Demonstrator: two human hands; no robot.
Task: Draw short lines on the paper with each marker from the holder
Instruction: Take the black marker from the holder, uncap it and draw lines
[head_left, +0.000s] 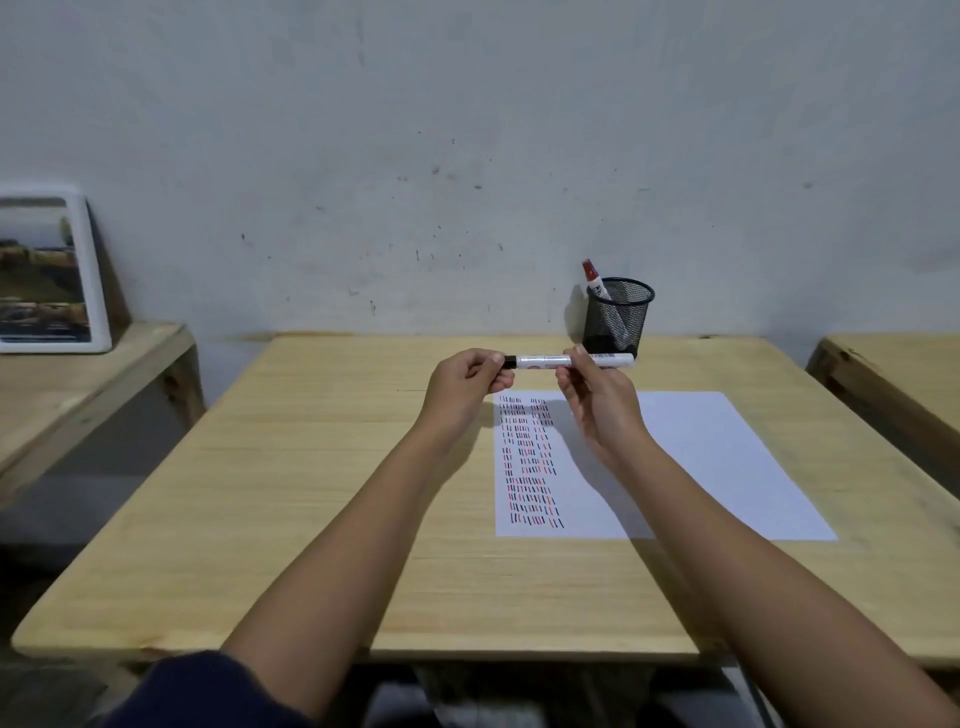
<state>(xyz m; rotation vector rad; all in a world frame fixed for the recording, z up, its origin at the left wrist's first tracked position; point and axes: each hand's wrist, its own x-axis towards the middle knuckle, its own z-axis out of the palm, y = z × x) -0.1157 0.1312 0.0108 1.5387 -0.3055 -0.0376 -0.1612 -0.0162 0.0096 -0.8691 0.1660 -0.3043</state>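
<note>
I hold a white marker (540, 360) level above the table, in front of the holder. My left hand (467, 382) pinches its black cap end, and my right hand (597, 400) grips the barrel. Under my hands lies a white sheet of paper (717, 467) with several rows of short black and red lines down its left side. A black mesh holder (618, 319) stands at the back of the table beside the wall, with a red-capped marker (592, 280) leaning out of it.
The wooden table (311, 493) runs from the wall to its front edge near me. A lower wooden bench at the left carries a framed picture (47, 270). Another wooden table (893, 374) shows at the right edge.
</note>
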